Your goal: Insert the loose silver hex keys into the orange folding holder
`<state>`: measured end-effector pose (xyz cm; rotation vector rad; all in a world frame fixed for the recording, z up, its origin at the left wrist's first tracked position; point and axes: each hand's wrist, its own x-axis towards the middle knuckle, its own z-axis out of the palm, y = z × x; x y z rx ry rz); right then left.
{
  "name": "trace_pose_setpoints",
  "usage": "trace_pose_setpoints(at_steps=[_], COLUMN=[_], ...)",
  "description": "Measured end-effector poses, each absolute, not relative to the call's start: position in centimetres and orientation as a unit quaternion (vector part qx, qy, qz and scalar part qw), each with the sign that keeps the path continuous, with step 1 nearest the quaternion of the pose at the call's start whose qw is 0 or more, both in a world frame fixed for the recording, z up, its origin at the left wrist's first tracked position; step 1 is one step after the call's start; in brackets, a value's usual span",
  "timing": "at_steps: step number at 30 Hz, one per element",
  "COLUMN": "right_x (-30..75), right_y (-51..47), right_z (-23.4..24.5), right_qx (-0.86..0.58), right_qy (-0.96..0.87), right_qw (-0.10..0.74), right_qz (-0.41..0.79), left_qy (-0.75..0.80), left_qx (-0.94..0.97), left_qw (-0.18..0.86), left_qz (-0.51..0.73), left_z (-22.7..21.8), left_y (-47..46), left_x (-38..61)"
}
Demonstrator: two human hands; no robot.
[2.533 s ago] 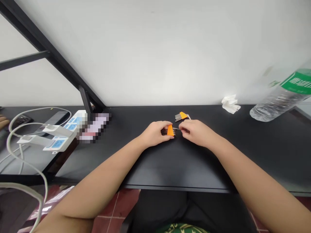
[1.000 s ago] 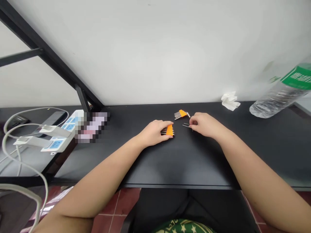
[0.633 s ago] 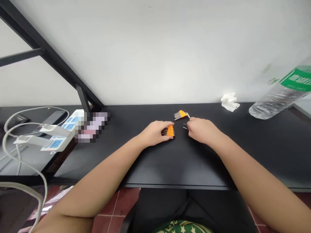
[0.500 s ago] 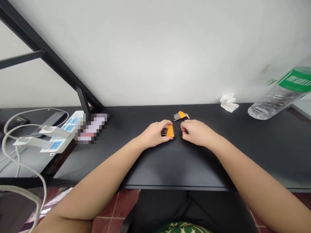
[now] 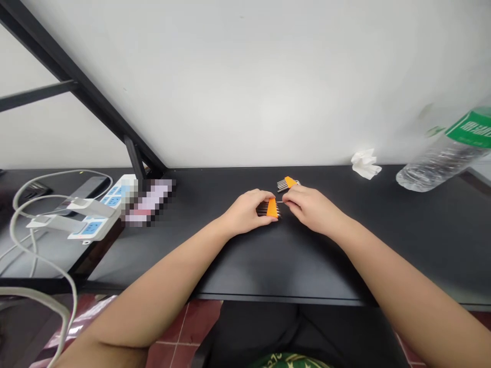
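Observation:
My left hand (image 5: pixel 247 212) is closed, thumb and fingers gripping an orange hex key holder (image 5: pixel 272 208) by its two ends, just above the black tabletop. Several dark metal keys stick out of it on both sides; part of them is hidden in my palm. From the right, my right hand (image 5: pixel 313 208) pinches a thin hex key (image 5: pixel 280 202) whose tip reaches the holder's upper right edge. Whether it sits in a slot I cannot tell. Behind my right fingers lies a second orange holder (image 5: pixel 291 182) with several silver hex keys, its right end partly covered.
On the left are a white power strip (image 5: pixel 100 231) with plugged-in chargers, loose white cables (image 5: pixel 46 259) and a blurred-out flat item (image 5: pixel 150 203). A crumpled tissue (image 5: pixel 365 164) and a large plastic bottle (image 5: pixel 429 166) stand by the wall at right. A black metal frame (image 5: pixel 102 112) rises at left.
My right hand has moved slightly left, and a thin hex key now shows between its fingertips and the held holder. The whole view has shifted a little to the right.

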<state>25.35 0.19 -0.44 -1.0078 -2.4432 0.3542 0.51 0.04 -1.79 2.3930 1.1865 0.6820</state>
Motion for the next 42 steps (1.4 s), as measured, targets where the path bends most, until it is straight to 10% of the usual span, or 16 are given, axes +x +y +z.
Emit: trace_pose_setpoints(at_steps=[20,30,34,42], right_x=[25.2,23.3,25.3,29.2], right_y=[-0.6,-0.4,0.6,3.0], right_z=[0.5,-0.5,-0.2,-0.3], right_qx=[-0.355,-0.356,-0.417,-0.571], right_qy=[-0.893,-0.681,-0.742,-0.807], right_qw=[0.232,0.347,0.342,0.034], right_qz=[0.15,0.537,0.397,0.147], left_qy=[0.399,0.35,0.365,0.41], left_qx=[0.871,0.876,0.873,0.862], left_qw=[0.163,0.155,0.157,0.173], left_qz=[0.234,0.294,0.283,0.243], left_z=[-1.6,-1.4,-1.1,-1.4], left_y=[0.0,-0.8,-0.7,-0.1], left_x=[0.6,1.1,1.0,0.4])
